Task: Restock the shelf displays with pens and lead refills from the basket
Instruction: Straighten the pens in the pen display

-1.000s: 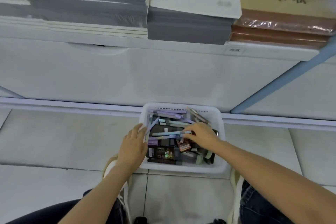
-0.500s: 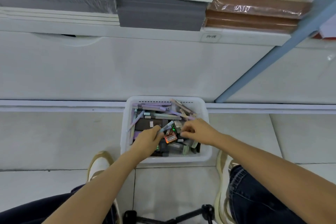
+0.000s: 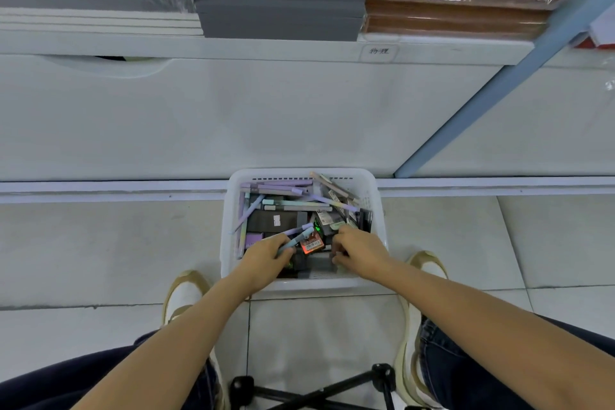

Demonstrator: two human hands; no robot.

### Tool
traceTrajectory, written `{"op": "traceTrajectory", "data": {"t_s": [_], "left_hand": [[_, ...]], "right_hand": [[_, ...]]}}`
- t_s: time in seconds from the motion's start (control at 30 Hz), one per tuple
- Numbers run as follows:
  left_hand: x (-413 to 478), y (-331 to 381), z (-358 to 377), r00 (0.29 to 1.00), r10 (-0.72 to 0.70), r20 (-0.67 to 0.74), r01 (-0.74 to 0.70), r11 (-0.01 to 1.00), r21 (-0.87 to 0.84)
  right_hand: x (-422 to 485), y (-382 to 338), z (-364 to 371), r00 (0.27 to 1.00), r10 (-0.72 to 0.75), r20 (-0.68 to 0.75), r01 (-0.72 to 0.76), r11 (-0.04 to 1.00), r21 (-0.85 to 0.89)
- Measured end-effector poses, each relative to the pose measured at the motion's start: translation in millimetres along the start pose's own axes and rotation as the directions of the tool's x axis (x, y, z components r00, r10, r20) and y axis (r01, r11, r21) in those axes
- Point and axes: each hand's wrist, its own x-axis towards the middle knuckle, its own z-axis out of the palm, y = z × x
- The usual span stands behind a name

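1. my left hand (image 3: 269,256) is down in the white basket (image 3: 227,233) on the floor, its fingers wrapped round a light blue pen (image 3: 297,239). a lilac pen lies along it, apparently in the same hold.
2. i judge these pens to be light, stiff and smooth, so they will slide against each other. the best hold is mid-barrel, bunched parallel, not at the caps.
3. the loose pens (image 3: 283,190) at the back of the basket lie crossed over one another. i would lift one end first so the pile does not drag along.
4. the red refill packet (image 3: 312,242) sits between my hands. it looks thin, flat and glossy, and the leads inside are probably brittle, so i would pinch it by its edges and not bend it.
5. my right hand (image 3: 361,251) is curled, fingertips buried among the goods near the basket's right side. i cannot tell whether it has hold of anything.
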Motion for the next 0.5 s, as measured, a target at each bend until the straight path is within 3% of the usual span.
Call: {"op": "traceTrajectory", "data": {"t_s": [0.17,0.4,0.5], "left_hand": [[5,4,-2,0.983,0.125,-0.133,-0.127,0.992,-0.008],[14,11,-8,0.984,0.152,-0.087,-0.169,0.956,-0.241],[17,8,-14,0.983,0.125,-0.134,-0.16,0.942,-0.295]], "right_hand": [[-2,9,-20,0.996,-0.072,-0.049,0.085,0.925,0.37],[10,-15,-42,0.982,-0.068,-0.174,0.164,0.76,0.629],[15,-23,-48,0.983,-0.071,-0.171,0.175,0.663,0.728]]}}
